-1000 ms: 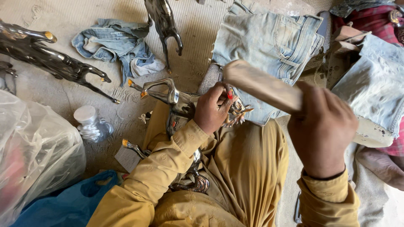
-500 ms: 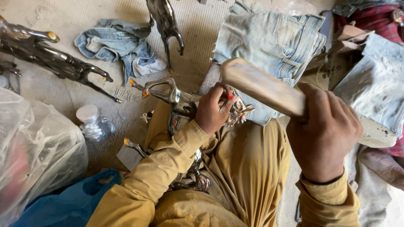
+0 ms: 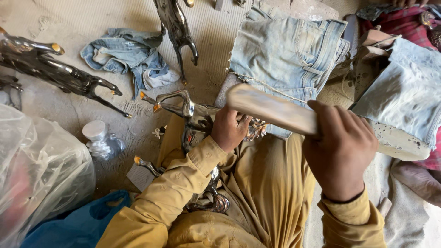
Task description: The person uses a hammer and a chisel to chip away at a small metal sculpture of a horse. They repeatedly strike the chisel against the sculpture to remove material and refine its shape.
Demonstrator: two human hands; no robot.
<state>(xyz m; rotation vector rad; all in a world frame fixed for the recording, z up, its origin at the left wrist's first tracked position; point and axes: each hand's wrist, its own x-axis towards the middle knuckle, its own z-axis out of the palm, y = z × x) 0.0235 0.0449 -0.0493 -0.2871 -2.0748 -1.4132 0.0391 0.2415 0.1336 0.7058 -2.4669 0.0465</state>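
My left hand [image 3: 229,129] grips a shiny silver animal figurine [image 3: 186,106] that rests on my lap, its legs with gold-tipped hooves pointing left. My right hand [image 3: 340,151] is raised above my lap, closed around a long flat pale stick [image 3: 271,110] that slants up-left over the figurine. I wear yellow-brown sleeves and trousers. The figurine's lower body [image 3: 209,202] shows beneath my left forearm.
Two dark glossy figurines lie on the dusty floor: one [image 3: 55,71] at left, another [image 3: 177,27] at top. A crumpled denim rag [image 3: 131,57], cut-off denim shorts [image 3: 289,50], a small clear bottle [image 3: 98,138], a clear plastic bag [image 3: 36,174] and a blue bag [image 3: 69,227] surround me.
My right hand and the stick have shifted slightly left and lower. My left hand keeps its hold on the figurine.
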